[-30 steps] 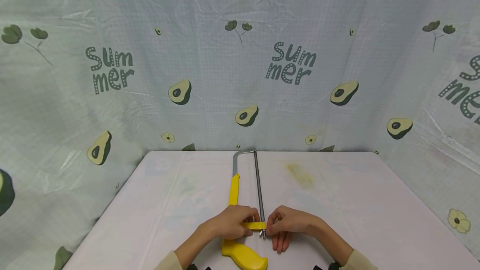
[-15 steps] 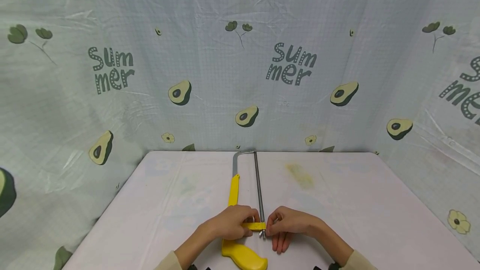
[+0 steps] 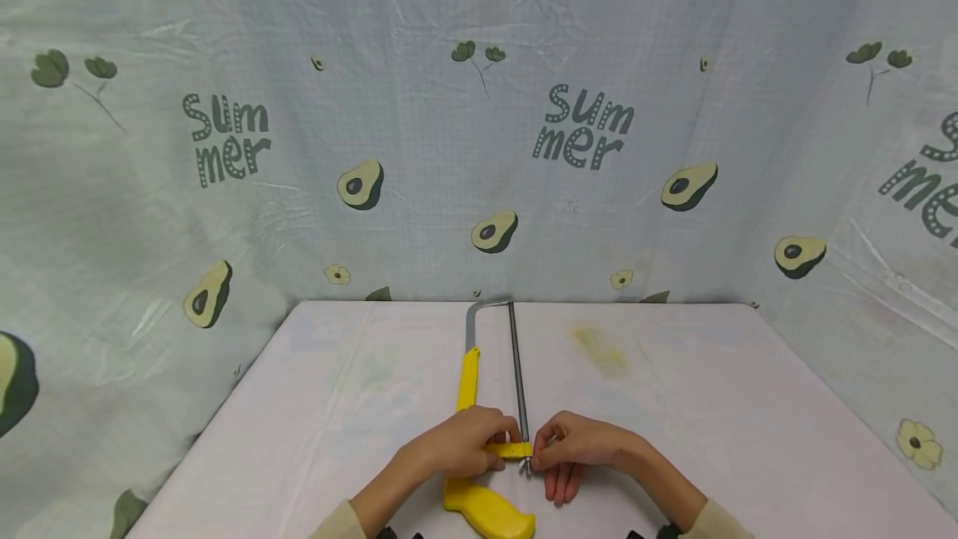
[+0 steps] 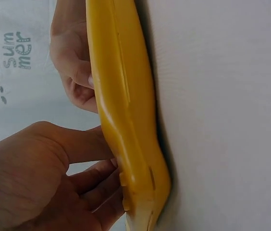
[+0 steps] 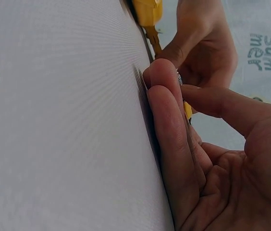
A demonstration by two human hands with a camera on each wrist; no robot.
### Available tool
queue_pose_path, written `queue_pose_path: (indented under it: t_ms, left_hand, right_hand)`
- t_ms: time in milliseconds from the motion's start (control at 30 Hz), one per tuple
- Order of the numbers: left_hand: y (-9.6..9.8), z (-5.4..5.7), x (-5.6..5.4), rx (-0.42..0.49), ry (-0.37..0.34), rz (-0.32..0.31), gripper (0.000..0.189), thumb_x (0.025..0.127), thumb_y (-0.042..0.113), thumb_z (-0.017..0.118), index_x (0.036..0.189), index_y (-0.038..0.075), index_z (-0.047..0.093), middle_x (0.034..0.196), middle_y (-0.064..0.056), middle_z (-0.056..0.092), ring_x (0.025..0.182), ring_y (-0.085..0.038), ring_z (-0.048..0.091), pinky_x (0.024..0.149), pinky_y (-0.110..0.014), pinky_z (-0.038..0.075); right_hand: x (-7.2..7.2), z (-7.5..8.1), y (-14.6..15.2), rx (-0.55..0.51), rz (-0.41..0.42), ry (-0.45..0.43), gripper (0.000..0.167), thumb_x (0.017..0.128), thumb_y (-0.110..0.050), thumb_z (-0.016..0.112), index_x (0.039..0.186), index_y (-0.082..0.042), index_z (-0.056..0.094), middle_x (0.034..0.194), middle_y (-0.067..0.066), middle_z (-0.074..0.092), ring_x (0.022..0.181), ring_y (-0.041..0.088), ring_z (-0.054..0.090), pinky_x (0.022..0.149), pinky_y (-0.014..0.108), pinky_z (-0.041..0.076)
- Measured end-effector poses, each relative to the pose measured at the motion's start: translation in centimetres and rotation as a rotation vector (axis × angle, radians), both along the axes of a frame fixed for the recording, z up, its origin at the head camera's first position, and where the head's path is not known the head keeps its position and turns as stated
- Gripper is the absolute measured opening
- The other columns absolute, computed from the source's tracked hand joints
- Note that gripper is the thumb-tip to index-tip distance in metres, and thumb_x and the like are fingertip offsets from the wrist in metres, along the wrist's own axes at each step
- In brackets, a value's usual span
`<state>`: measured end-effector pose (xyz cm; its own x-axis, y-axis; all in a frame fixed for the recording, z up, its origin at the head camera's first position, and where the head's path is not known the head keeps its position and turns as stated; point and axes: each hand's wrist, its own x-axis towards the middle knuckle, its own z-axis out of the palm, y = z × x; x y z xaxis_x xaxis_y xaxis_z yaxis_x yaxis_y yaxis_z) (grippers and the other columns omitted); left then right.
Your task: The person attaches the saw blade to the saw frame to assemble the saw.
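Observation:
A hacksaw with a yellow handle and a grey metal front lies on the table, pointing away from me. Its dark blade runs along the right side to a yellow end bracket, below which a metal wing nut sticks out. My left hand reaches over the frame and grips that bracket between thumb and fingers. Facing it, my right hand pinches at the bracket's outer end, its lower fingers resting along the table. In the right wrist view a threaded metal bit shows by the thumb tip; the fingers hide the rest.
The pale table has a yellowish stain right of the blade. Around it hangs a grey-white sheet printed with avocados, meeting the table's far edge just behind the saw's front end.
Both hands keep the same hold and the hacksaw stays in place. Only the head view has shifted very slightly.

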<state>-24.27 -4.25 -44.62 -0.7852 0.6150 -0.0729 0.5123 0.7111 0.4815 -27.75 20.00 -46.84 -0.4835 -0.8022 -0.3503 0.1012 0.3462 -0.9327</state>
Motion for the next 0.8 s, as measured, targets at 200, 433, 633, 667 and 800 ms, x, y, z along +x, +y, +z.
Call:
queue_pose_path:
  t_ms: [200,433,633,667,800]
  left_hand:
    - [0.11,0.17,-0.03,0.001,-0.006,0.006,0.026,0.090,0.013,0.079,0.113,0.022,0.072,0.094,0.013,0.064,0.083,-0.001,0.054,0.083,-0.020,0.051]
    - [0.05,0.31,-0.04,0.008,0.005,0.005,0.026,0.089,0.013,0.080,0.113,0.022,0.072,0.095,0.012,0.065,0.084,-0.001,0.054,0.084,-0.020,0.051]
    - [0.04,0.31,-0.06,0.007,-0.018,0.014,0.026,0.089,0.013,0.080,0.112,0.023,0.073,0.095,0.013,0.065,0.084,-0.001,0.054,0.084,-0.020,0.052]
    - [0.02,0.28,-0.08,0.008,-0.017,0.016,0.026,0.089,0.013,0.080,0.112,0.023,0.073,0.094,0.013,0.065,0.083,-0.001,0.054,0.083,-0.020,0.051]
    - [-0.02,0.08,-0.10,0.016,-0.009,0.012,0.026,0.089,0.012,0.080,0.111,0.022,0.072,0.093,0.014,0.064,0.082,-0.001,0.054,0.082,-0.019,0.051]
  right_hand:
    - [-0.10,-0.01,0.01,0.004,-0.003,-0.009,0.018,0.098,-0.019,0.066,0.100,-0.002,0.069,0.071,0.003,0.074,0.057,0.008,0.071,0.055,0.022,0.057]
    - [-0.09,0.18,-0.07,0.016,-0.011,-0.001,0.018,0.097,-0.021,0.067,0.100,-0.003,0.068,0.071,0.003,0.074,0.057,0.008,0.071,0.054,0.022,0.057]
    - [-0.09,0.10,-0.15,0.012,-0.006,-0.005,0.018,0.097,-0.021,0.067,0.100,-0.003,0.068,0.071,0.003,0.074,0.057,0.008,0.071,0.054,0.022,0.057]
    - [-0.11,0.09,-0.15,0.010,-0.004,-0.004,0.018,0.098,-0.020,0.066,0.100,-0.003,0.068,0.071,0.003,0.074,0.057,0.008,0.071,0.054,0.022,0.057]
    - [-0.16,0.05,-0.16,0.011,0.000,-0.006,0.018,0.098,-0.020,0.066,0.101,-0.003,0.068,0.071,0.003,0.074,0.057,0.008,0.071,0.054,0.022,0.057]
